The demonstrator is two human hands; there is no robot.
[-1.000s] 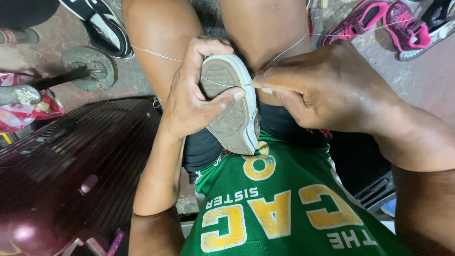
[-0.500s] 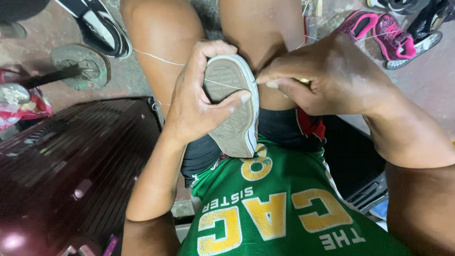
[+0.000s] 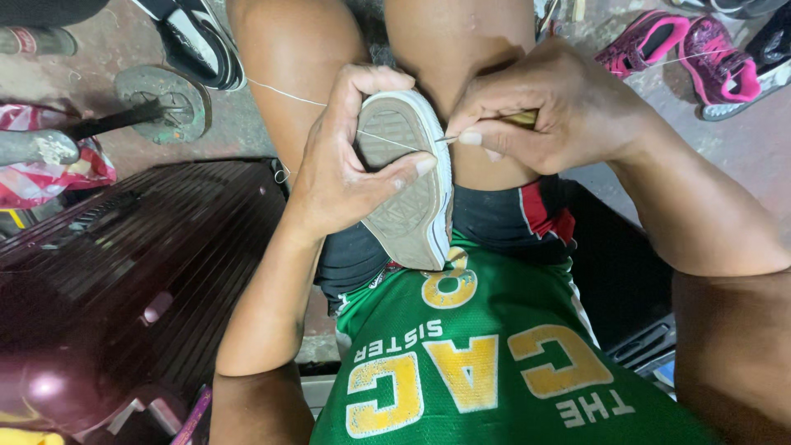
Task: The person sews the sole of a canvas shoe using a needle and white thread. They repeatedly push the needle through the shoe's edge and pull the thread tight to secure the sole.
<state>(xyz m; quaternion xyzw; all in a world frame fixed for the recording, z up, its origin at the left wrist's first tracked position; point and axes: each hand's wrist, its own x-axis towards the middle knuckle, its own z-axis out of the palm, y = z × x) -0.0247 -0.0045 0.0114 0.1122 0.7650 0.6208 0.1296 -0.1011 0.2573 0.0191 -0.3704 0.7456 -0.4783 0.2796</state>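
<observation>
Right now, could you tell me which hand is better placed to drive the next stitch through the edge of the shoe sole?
The right hand: it pinches the awl-like tool with its tip at the sole's edge. The left hand is wrapped around the shoe, steadying it.

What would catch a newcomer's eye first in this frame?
At centre, the left hand grips a small worn shoe, sole up, over the person's lap. The right hand pinches a thin tool against the sole's edge, and a pale thread runs off to the left across the thigh. At top right, a pair of bright pink shoes lies on the concrete floor.
</observation>
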